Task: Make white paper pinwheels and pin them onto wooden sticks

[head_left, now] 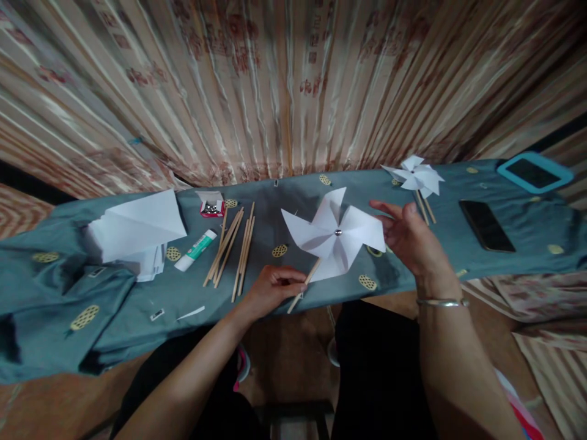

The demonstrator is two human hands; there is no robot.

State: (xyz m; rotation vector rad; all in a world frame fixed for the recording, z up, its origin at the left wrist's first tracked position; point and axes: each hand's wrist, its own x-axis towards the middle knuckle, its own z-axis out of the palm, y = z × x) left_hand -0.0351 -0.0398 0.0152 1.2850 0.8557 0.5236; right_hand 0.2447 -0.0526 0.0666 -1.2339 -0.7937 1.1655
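Note:
A white paper pinwheel [328, 235] with a shiny metal pin at its hub is held above the cloth in front of me. My left hand [275, 287] pinches its wooden stick [298, 300] between thumb and fingers, low on the stick. To the right of the blades, my right hand [408, 235] is open, its fingers spread beside the blade edge. Whether the fingertips touch the paper I cannot tell. Behind that hand, another group of white pinwheel blades [414, 173] on wooden sticks lies on the cloth.
Left of the pinwheel lie several wooden sticks [245, 253], a glue stick [196, 249], a small red and white box of metal pins [211, 206] and a stack of white paper [140, 225]. At right are a black phone [487, 225] and a blue-framed tablet [534, 173]. A curtain [284, 91] hangs behind.

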